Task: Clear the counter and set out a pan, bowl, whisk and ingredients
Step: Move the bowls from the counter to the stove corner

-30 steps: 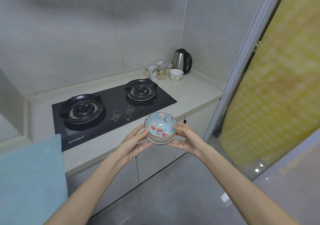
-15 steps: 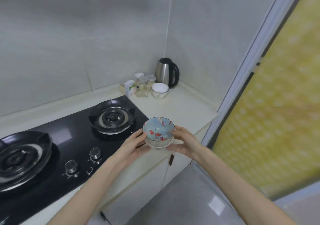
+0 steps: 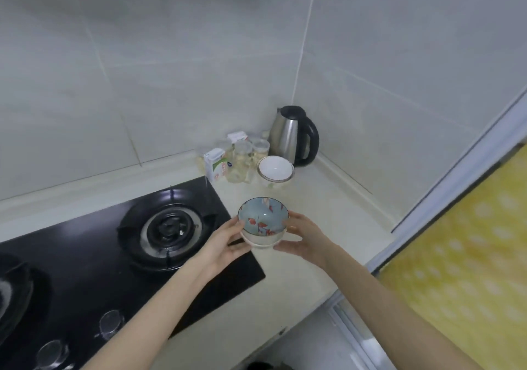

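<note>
Right now both hands cup a small round bowl, pale blue inside with red leaf marks and a cream outer wall (image 3: 263, 219), held upright above the cream stone counter (image 3: 328, 215) just past the right edge of the black glass gas hob (image 3: 85, 258). The left hand (image 3: 225, 241) curls partly closed against the bowl's left side, thumb near the rim and fingers under the base. The right hand (image 3: 305, 237) does the same on the right side, fingers spread loosely along the wall. Whether the bowl's foot touches the counter cannot be told. Farther back, in the corner, stand a white round bowl with a dark rim (image 3: 275, 171), a cluster of clear glass jars (image 3: 242, 160), a small white carton (image 3: 217, 168) and a steel electric kettle with a black handle (image 3: 293, 136).
</note>
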